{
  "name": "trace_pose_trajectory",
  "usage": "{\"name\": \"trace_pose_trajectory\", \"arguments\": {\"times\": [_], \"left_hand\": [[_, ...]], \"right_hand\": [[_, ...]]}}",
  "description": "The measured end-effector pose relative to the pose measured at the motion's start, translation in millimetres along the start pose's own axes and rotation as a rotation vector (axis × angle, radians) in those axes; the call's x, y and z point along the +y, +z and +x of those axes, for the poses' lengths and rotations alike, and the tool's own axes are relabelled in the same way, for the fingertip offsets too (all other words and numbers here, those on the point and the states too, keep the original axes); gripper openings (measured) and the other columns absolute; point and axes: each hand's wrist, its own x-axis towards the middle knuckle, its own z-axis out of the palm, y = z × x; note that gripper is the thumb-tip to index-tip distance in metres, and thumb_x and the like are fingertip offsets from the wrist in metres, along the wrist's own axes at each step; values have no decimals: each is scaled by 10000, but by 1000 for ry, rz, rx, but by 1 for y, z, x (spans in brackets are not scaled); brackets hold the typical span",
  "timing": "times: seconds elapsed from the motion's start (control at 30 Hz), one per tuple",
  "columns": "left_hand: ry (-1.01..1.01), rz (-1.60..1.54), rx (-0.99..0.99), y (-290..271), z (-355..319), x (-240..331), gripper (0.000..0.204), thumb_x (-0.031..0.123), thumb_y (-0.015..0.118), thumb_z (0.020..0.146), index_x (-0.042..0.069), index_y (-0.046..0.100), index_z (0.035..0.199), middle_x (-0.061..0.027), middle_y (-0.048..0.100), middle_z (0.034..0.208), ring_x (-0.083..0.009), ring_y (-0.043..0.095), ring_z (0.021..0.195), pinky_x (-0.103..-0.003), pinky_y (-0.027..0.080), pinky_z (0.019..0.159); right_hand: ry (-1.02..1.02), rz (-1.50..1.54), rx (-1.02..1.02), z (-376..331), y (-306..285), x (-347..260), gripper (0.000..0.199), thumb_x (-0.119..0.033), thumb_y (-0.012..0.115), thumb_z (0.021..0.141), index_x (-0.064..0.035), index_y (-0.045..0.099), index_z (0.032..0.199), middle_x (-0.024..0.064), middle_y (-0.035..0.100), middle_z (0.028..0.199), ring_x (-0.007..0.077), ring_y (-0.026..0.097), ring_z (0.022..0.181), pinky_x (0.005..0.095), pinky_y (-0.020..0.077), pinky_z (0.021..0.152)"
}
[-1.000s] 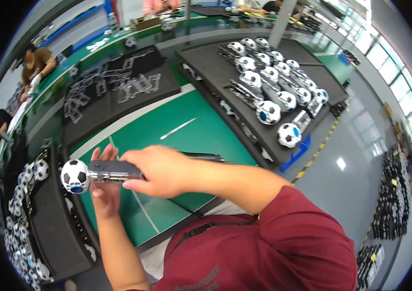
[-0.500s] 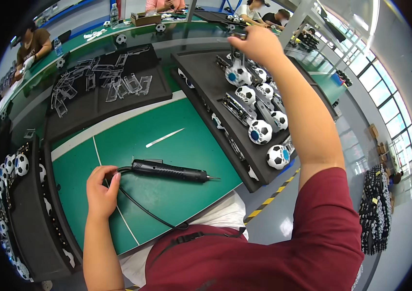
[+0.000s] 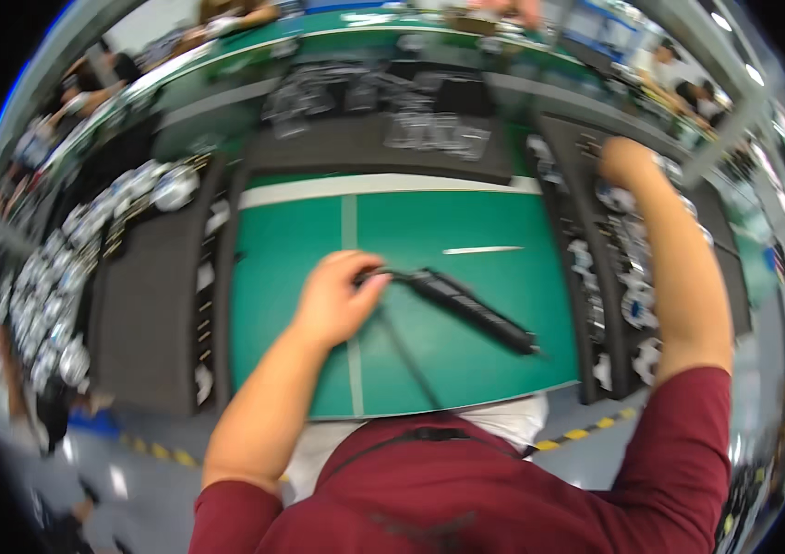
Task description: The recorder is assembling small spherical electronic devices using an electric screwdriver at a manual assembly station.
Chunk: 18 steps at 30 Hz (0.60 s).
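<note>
My left hand (image 3: 335, 294) is over the green work mat (image 3: 300, 222), with thumb and fingers closed on the cable at the tail of a black electric screwdriver (image 3: 471, 309). The screwdriver lies slantwise on the mat, its bit toward the lower right, and the cable runs down toward my waist. Beyond it lies a thin white stick-like tool (image 3: 483, 250). My right arm stretches to the dark tray on the right, where my right hand (image 3: 628, 163) is above football-patterned parts (image 3: 637, 305). Motion smears that hand; its fingers, and anything in them, cannot be made out.
A dark tray (image 3: 148, 314) on the left has many white-and-black ball parts (image 3: 74, 249) beside it. Clear plastic frames (image 3: 439, 134) lie on a dark tray (image 3: 337, 152) at the back. People sit at a farther green bench. A metal post (image 3: 734, 129) stands at the right.
The view has turned to the right and is now blurred. My right hand has come down lower over the right tray. My left hand remains at the screwdriver's cable.
</note>
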Motion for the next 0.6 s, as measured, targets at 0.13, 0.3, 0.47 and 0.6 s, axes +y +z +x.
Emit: {"name": "trace_pose_trajectory", "arguments": {"times": [0.13, 0.3, 0.47, 0.6], "left_hand": [[165, 39, -128, -46, -27, 72, 388, 120, 743, 817, 82, 673, 1196, -105, 675, 1142, -295, 629, 1050, -382, 518, 927], [185, 508, -108, -175, 7, 68, 379, 119, 725, 773, 34, 689, 1141, -146, 674, 1153, -355, 628, 1075, -429, 518, 952], [-31, 1140, -37, -301, 41, -95, 417, 64, 673, 757, 40, 675, 1173, -192, 652, 1178, -412, 609, 1100, -465, 516, 965], [-37, 1168, -45, -314, 50, -145, 514, 95, 744, 731, 38, 640, 1231, -193, 630, 1241, -401, 592, 1154, -463, 497, 1009]], "right_hand": [[31, -63, 29, -20, -4, 3, 369, -302, 661, 834, 2, 762, 1018, 220, 749, 1039, 443, 705, 935, 527, 576, 791], [84, 98, 137, -86, -31, -15, 473, -269, 767, 825, 15, 673, 1192, 200, 726, 1102, 412, 692, 1011, 473, 557, 868], [-233, 645, 46, -187, -96, -93, 418, -169, 759, 819, 6, 670, 1188, 134, 691, 1011, 285, 641, 818, 383, 532, 780], [-608, 777, 85, -258, -90, -132, 436, -123, 806, 737, -11, 690, 1142, 112, 699, 993, 257, 634, 766, 365, 535, 738]]}}
